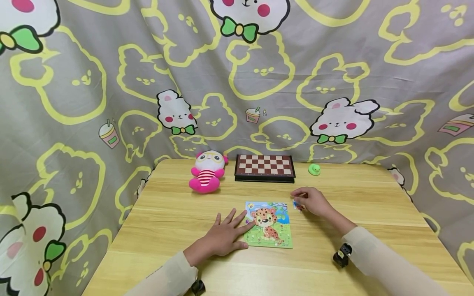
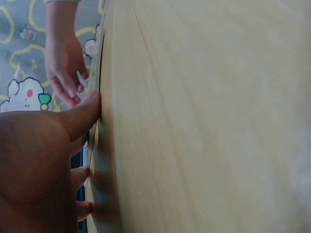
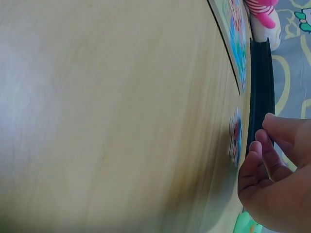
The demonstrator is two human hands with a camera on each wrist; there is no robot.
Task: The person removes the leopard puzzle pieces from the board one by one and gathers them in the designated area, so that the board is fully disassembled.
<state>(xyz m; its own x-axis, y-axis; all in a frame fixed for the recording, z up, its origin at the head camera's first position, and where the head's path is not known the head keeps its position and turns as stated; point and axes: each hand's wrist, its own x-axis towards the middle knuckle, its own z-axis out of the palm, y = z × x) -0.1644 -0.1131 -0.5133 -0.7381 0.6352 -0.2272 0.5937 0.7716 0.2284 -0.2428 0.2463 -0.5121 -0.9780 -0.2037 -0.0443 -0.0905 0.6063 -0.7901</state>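
Grip of the right hand [image 1: 312, 201] is loose: the thumb and fingers bend toward each other, and I see nothing between them. Just under it, loose puzzle pieces [image 3: 236, 138] lie on the worktop [image 1: 166, 230], a little apart from the fingertips. Near them, to their left, the leopard puzzle [image 1: 272, 224] lies flat. The left hand [image 1: 224, 238] has its fingers spread wide, with tips resting on the puzzle's left side, and it grips nothing. At the back sit a pink panda toy [image 1: 206, 176], a checkered game board [image 1: 264, 165] and a small green toy [image 1: 314, 169].

The step in hand looks like picking up a piece. The next move seems to need a soft pinch on one piece, while the left hand holds the puzzle steady. Where that piece fits, I cannot tell.
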